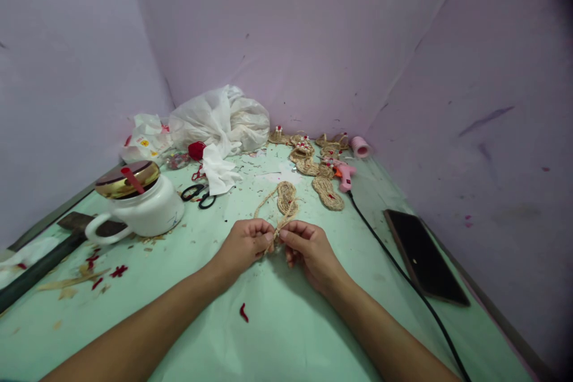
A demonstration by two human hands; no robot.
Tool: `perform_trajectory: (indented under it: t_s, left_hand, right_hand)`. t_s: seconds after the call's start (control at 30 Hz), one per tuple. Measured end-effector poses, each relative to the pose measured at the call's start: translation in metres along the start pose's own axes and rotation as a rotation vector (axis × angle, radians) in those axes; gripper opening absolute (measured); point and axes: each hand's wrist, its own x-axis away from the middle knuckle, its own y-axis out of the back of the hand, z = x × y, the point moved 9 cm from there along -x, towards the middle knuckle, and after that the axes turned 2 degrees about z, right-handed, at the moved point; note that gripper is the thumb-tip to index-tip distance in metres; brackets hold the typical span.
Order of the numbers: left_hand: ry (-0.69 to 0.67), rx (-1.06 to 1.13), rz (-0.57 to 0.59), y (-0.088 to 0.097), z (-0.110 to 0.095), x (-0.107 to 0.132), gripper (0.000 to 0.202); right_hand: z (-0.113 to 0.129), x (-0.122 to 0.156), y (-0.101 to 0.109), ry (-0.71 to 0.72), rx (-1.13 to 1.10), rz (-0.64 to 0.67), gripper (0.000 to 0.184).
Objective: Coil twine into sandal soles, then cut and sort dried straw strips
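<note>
The widest open stretch of the table [304,340] lay between the forearms, running to the near edge, with just one red fuzzy snippet [244,312] on it. A second lane ran from the white mug [154,212] across to the left hand [246,245], then on between the scissors [201,202] and the coiled rope piece ahead of the hands. Toward the left edge, the mug and a hammer [49,265] blocked passage. A plastic bag [219,119] and a cluster of rope pieces [307,164] crowded the far edge. Toward the right edge, the glue gun's black cord [385,250] slanted nearward, close by a smartphone [425,256], so a low sweep there would have snagged.
</note>
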Motion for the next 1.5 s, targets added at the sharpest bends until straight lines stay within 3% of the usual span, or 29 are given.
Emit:
perform_trajectory:
  t_s: [0.27, 0.47, 0.57, 0.87, 1.0, 1.3, 1.4, 1.5]
  left_hand:
    - [-0.027, -0.093, -0.042, 0.003, -0.004, 0.003, 0.023]
    - [-0.085, -0.169, -0.255, 0.021, -0.013, 0.008, 0.017]
    - [-0.089, -0.2, -0.301, 0.024, -0.014, 0.008, 0.015]
    - [-0.109, -0.268, -0.291, 0.022, -0.014, 0.007, 0.014]
    - [-0.151, -0.3, -0.238, 0.016, -0.013, 0.006, 0.01]
    - [-0.294, -0.565, -0.189, 0.006, -0.019, 0.01, 0.015]
    - [-0.331, -0.612, -0.17, 0.004, -0.023, 0.011, 0.016]
    - [-0.283, -0.519, -0.136, 0.005, -0.02, 0.008, 0.012]
  right_hand:
    - [0.002, -0.001, 0.001, 0.022, -0.009, -0.009, 0.022]
    - [0.01, 0.003, 0.004, 0.075, 0.197, -0.084, 0.022]
    - [0.011, 0.007, -0.001, 0.103, 0.367, -0.068, 0.021]
    - [0.046, 0.028, -0.001, 0.57, 0.777, -0.257, 0.011]
    - [0.05, 0.031, -0.007, 0.65, 0.902, -0.236, 0.013]
    - [0.045, 0.029, -0.012, 0.634, 1.094, -0.19, 0.017]
    - [0.044, 0.025, -0.009, 0.583, 1.048, -0.189, 0.015]
    - [0.041, 0.019, -0.003, 0.487, 0.926, -0.187, 0.011]
